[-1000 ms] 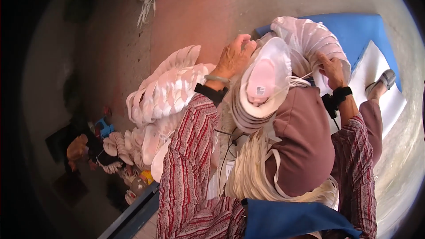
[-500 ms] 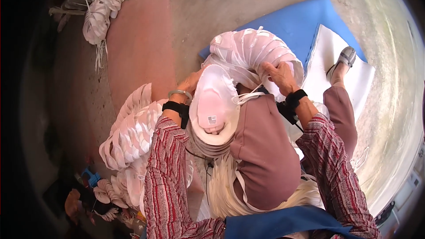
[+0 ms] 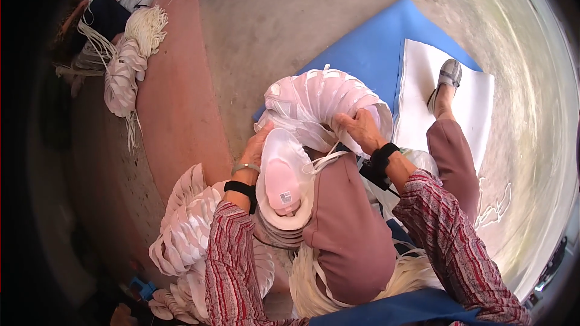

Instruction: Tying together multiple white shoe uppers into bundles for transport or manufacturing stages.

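A curved stack of nested pale pink and white shoe uppers (image 3: 320, 93) arches in front of my knee. At its right end my right hand (image 3: 362, 131) is closed, with thumb and fingers gripping the edge near a white lace. My left hand (image 3: 258, 145) is closed around the stack's left end, its fingertips partly hidden behind the material. Between my arms stands another upper (image 3: 281, 172), sole side facing up, with a pink inner sole and a small printed label. More layers are nested under it, beside my thigh. White laces (image 3: 326, 162) trail from it toward my right hand.
A heap of pink-white uppers (image 3: 190, 223) lies left of my left arm. Pale lace bundles (image 3: 308, 284) hang under my thigh. A blue mat (image 3: 368, 42) and white sheet (image 3: 417, 96) lie ahead, my shoe (image 3: 449, 75) on the sheet. More uppers (image 3: 124, 78) lie far left.
The view has shifted, so the stack and both hands appear lower and further left. Both hands keep their hold on the stack. More of the far-left bundles now shows.
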Motion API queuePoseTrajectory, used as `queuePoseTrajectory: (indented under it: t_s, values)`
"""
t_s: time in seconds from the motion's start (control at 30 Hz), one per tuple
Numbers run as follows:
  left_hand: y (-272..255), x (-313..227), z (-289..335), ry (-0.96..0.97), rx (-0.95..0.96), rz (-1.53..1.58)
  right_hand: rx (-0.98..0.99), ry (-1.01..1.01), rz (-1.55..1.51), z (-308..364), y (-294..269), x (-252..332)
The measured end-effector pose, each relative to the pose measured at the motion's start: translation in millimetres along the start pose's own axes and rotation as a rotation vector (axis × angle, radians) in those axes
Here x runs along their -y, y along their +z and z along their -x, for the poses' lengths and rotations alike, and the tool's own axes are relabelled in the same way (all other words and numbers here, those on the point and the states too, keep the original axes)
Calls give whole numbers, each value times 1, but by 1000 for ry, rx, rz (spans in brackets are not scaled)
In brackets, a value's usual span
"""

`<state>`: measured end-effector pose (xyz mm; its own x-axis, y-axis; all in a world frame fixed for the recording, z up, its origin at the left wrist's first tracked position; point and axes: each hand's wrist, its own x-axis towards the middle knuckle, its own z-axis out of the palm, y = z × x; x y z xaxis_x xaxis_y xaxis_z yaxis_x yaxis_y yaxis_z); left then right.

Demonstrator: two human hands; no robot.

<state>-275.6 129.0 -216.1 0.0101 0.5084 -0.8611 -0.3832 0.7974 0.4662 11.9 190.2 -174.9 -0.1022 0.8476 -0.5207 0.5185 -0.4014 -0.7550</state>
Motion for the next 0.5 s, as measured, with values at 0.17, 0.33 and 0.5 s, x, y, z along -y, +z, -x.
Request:
queuePoseTrajectory:
  t_s: [0.17, 0.33, 0.5]
  values:
    - [2, -12, 47, 231, 124, 309, 92, -20, -165, 14, -14, 25]
    - [4, -74, 121, 657, 84, 335, 259, -286, -388, 22, -28, 83]
    - [5, -114, 209, 1057, -21, 398, 328, -604, -445, 54, -38, 153]
